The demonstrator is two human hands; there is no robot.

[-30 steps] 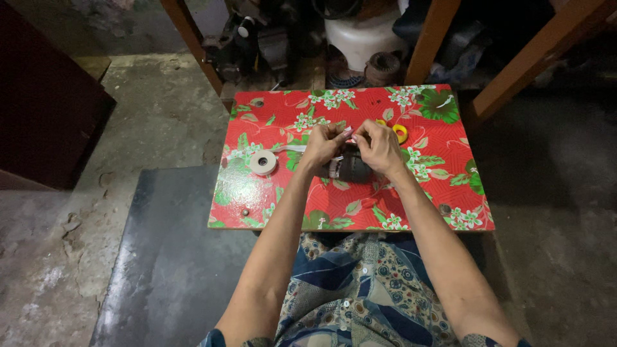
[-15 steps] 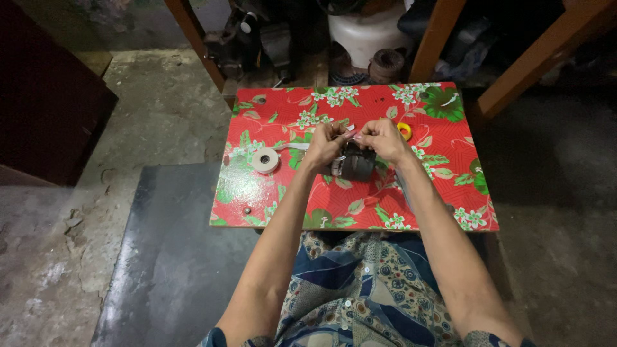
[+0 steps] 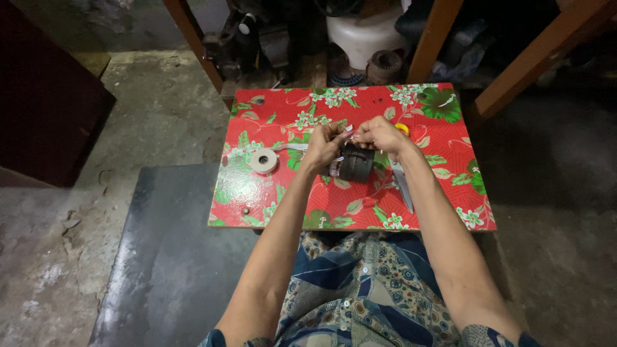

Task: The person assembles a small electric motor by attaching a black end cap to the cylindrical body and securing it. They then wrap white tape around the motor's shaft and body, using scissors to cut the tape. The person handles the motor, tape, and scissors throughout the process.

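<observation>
My left hand (image 3: 326, 145) and my right hand (image 3: 380, 134) meet over the middle of a small table with a red flowered cover (image 3: 270, 193). Both pinch at the top of a dark round object (image 3: 355, 164) that rests on the cover just below my fingers. A white strip runs from my left hand to a white tape roll (image 3: 263, 160) lying flat at the table's left. Under my right wrist lie scissors (image 3: 402, 183) with a yellow handle (image 3: 403, 128) by my right hand.
A dark slab (image 3: 173, 257) lies on the concrete floor left of my knees. Wooden legs (image 3: 437, 38), a white pot (image 3: 360, 32) and dark clutter stand behind the table. A dark red panel (image 3: 45, 103) is at far left.
My hands stay at the dark object and shift only slightly. The camera has drifted a little, so the table sits slightly lower in view.
</observation>
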